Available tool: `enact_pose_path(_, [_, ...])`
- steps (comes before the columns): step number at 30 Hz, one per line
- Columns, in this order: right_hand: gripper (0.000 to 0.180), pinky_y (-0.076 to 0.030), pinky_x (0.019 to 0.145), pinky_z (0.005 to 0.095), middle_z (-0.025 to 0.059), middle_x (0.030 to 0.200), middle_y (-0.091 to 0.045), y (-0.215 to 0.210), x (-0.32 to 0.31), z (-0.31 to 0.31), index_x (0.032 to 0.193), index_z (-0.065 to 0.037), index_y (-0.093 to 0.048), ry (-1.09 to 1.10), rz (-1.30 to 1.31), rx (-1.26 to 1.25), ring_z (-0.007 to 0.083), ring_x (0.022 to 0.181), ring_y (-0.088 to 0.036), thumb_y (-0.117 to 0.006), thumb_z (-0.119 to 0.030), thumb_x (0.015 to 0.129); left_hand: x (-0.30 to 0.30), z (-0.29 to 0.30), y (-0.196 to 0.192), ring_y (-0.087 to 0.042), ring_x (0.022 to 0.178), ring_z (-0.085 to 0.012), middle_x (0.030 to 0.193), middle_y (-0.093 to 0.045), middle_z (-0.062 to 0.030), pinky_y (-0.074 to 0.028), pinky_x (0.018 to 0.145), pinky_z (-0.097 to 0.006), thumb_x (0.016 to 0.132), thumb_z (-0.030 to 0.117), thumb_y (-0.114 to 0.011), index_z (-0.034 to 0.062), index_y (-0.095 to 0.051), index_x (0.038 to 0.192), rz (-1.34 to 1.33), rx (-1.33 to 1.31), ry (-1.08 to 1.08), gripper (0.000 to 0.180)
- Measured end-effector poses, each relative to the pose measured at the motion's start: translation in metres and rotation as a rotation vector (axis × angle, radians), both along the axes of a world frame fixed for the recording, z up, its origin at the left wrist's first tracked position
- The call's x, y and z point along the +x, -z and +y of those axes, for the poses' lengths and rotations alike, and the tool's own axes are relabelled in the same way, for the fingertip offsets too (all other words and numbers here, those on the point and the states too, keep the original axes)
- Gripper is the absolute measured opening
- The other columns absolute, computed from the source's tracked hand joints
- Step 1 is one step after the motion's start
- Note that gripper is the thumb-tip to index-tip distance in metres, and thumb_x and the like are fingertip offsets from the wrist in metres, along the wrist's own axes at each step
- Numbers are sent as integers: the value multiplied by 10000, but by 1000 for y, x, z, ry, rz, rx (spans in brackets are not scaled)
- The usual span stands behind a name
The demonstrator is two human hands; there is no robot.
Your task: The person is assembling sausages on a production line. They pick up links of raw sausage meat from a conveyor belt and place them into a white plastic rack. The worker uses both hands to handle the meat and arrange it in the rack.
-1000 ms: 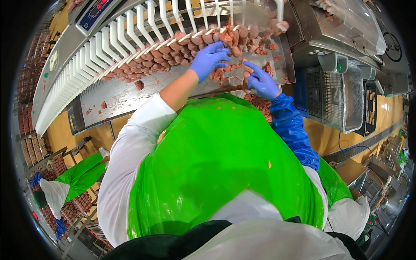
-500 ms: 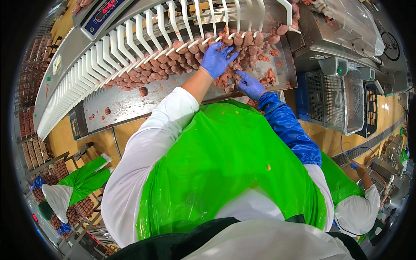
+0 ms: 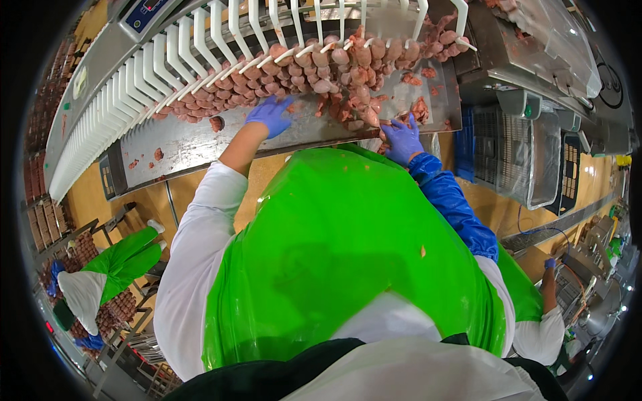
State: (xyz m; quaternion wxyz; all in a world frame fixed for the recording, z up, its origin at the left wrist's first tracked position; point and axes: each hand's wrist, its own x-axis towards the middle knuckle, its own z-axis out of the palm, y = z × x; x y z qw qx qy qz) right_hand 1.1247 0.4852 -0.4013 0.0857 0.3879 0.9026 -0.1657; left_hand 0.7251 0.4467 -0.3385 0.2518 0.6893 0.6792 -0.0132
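Note:
Strings of pink raw sausages (image 3: pixel 294 72) hang in loops on a row of white hooks (image 3: pixel 221 33) above a steel tray (image 3: pixel 194 150). My left hand (image 3: pixel 269 117), in a purple glove, is open with its fingers stretched out, just below the hanging links. Close to the tray's near edge, my gloved right hand (image 3: pixel 403 142) is closed at the fingertips on the lower end of a sausage string (image 3: pixel 368 113) that dangles from the hooks. Torn casing and loose meat (image 3: pixel 338 107) lie beside that string.
Meat scraps (image 3: pixel 419 108) are scattered on the tray. To the right stand a steel machine (image 3: pixel 508 67), a grey crate (image 3: pixel 511 160) and a blue crate (image 3: pixel 463 144). One co-worker (image 3: pixel 120 264) is at far left by sausage racks, another (image 3: pixel 542 327) at far right.
My left hand has come away from the hooked links, moving left and toward me. My right hand has shifted slightly right and nearer, with the string's end at its fingers.

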Motion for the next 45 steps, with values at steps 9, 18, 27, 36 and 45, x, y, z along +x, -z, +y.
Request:
enact_pose_path(9, [680,-515,896,331,122,1227,-591,-138,-49,44,1489,-115,-324,184,849,-1188,171,1030,-633,-629,-85,881,92,18,-48,-566,1161,-277,1259,-606,-117,-441,999,-415,809,228,-742,127,-556,1310,-562,434,278,544])
enact_pose_path(18, [196,-492,858,309,90,968,-677,-187,-130,82,1017,-8,-671,-156,923,-791,147,920,-621,-512,-89,935,101,24,-4,-588,1002,-122,1094,-649,-26,-482,904,-299,885,89,-602,24,-593,1205,-1365,204,-405,327])
enact_pose_path(27, [241,-483,701,432,74,930,-666,-188,-141,135,1000,-128,-703,-141,683,504,279,820,-620,-606,-313,879,117,79,-44,-561,1110,-413,1201,-599,-240,-442,945,-462,975,370,-446,36,-600,1161,-272,27,-166,412])
enact_pose_path(36, [318,-482,882,378,155,1146,-647,-11,-87,112,1216,-72,-607,404,963,-244,297,1015,-630,-579,-218,934,113,51,-30,-671,977,-225,1128,-668,-120,-520,885,-332,952,182,-554,117,-600,1285,-552,289,30,343])
enact_pose_path(45, [461,-498,814,365,112,1132,-660,54,-139,152,1273,-44,-554,58,925,-849,249,922,-617,-662,-271,887,107,73,-44,-678,766,-162,1039,-654,-110,-556,741,-307,971,191,-549,78,-430,1454,-844,-122,-370,510])
